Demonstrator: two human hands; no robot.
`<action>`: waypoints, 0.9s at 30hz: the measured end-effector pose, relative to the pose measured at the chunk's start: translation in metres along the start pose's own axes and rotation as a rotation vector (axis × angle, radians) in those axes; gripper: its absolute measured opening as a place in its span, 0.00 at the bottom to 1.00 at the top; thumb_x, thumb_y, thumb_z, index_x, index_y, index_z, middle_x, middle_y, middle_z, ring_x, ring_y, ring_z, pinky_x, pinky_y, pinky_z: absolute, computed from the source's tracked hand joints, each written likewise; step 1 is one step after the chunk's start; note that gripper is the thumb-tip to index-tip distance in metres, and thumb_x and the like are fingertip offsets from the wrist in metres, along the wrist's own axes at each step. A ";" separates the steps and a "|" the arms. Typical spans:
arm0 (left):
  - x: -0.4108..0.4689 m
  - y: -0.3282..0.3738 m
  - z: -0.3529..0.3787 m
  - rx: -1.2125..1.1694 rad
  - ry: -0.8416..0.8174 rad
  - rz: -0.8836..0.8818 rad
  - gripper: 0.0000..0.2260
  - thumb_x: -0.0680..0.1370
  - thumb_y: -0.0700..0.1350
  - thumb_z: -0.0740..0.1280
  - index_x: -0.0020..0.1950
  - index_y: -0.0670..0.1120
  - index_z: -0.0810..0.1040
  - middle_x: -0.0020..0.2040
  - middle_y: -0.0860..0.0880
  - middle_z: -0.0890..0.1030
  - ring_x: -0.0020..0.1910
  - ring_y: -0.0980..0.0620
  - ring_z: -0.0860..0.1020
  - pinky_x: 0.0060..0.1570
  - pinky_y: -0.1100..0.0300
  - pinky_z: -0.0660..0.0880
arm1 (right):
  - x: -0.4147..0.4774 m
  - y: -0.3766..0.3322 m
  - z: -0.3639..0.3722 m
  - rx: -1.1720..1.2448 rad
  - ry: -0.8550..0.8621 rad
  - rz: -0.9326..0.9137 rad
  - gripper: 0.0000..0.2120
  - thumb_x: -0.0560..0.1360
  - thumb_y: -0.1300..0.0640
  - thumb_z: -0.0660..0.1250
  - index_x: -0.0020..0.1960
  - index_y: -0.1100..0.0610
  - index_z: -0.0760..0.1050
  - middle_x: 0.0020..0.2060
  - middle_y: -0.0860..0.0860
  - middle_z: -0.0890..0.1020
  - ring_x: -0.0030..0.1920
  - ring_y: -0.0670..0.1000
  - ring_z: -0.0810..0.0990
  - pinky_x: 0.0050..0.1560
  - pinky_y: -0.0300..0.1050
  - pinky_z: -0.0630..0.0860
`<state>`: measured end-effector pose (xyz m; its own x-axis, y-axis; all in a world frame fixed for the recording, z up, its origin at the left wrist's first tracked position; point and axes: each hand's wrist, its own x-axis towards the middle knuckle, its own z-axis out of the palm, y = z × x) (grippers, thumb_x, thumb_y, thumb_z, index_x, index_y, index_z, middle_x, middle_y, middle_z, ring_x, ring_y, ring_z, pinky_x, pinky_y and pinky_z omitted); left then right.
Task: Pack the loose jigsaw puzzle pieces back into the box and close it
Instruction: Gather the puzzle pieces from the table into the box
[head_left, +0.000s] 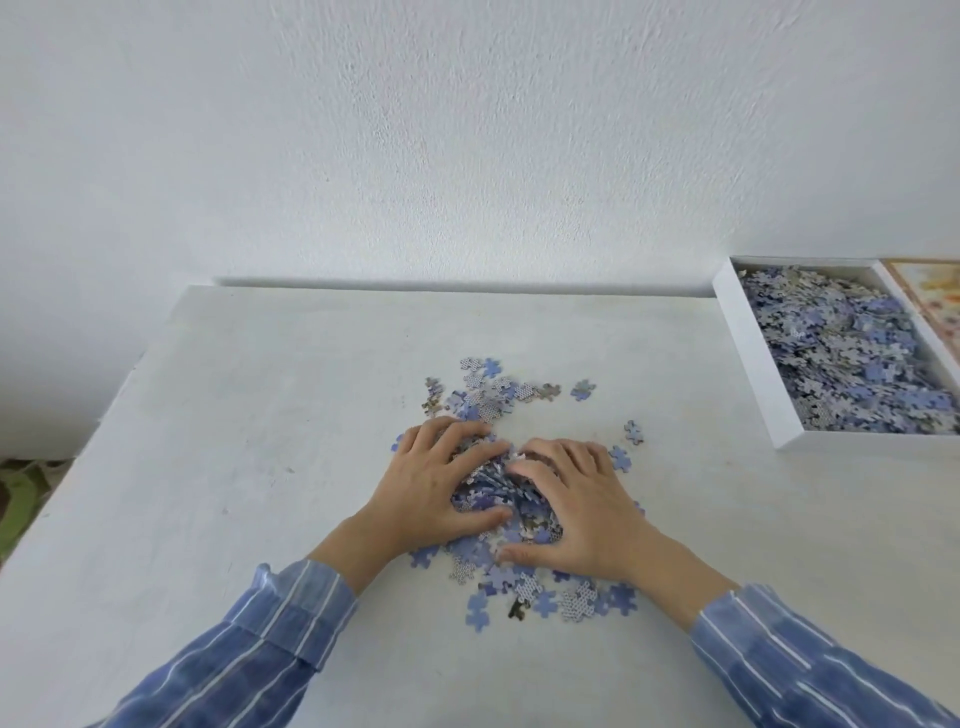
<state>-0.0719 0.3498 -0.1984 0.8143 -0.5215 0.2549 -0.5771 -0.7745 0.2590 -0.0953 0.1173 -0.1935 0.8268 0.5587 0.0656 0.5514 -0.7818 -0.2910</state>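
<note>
A heap of loose blue and grey jigsaw pieces (501, 499) lies in the middle of the white table (260, 415). My left hand (431, 483) and my right hand (576, 504) press in on the heap from both sides, fingers curled around a bunched mound of pieces between them. More pieces are scattered beyond the hands (488, 389) and nearer to me (545, 597). The white box (753, 358) stands open at the far right, filled with many pieces. Its lid (930, 296), with an orange picture, lies just right of the box.
A white wall rises behind the table's far edge. The table's left edge (93, 447) drops to a floor with a green patterned mat (21, 499). Bare tabletop lies between the heap and the box.
</note>
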 end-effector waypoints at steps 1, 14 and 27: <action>0.000 0.000 0.001 -0.003 0.019 0.022 0.26 0.74 0.69 0.62 0.69 0.59 0.73 0.64 0.55 0.73 0.63 0.49 0.70 0.60 0.53 0.68 | -0.002 0.000 0.001 -0.001 0.037 -0.009 0.40 0.69 0.20 0.56 0.68 0.48 0.67 0.66 0.46 0.69 0.64 0.50 0.67 0.66 0.49 0.61; -0.001 0.005 0.002 0.007 0.255 0.155 0.11 0.77 0.53 0.69 0.52 0.47 0.83 0.49 0.49 0.81 0.42 0.49 0.79 0.38 0.56 0.76 | -0.003 0.002 0.012 -0.033 0.290 -0.093 0.16 0.71 0.46 0.69 0.52 0.55 0.75 0.49 0.51 0.76 0.42 0.50 0.69 0.38 0.44 0.68; 0.017 0.005 -0.008 0.021 0.296 0.060 0.15 0.78 0.54 0.67 0.36 0.48 0.74 0.30 0.55 0.71 0.26 0.57 0.64 0.19 0.64 0.64 | 0.010 0.009 0.008 -0.037 0.418 -0.162 0.16 0.81 0.48 0.63 0.39 0.55 0.77 0.33 0.47 0.77 0.31 0.47 0.73 0.23 0.43 0.70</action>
<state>-0.0614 0.3393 -0.1855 0.7236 -0.4416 0.5304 -0.6194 -0.7545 0.2170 -0.0835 0.1180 -0.2027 0.6992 0.5208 0.4897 0.6748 -0.7071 -0.2115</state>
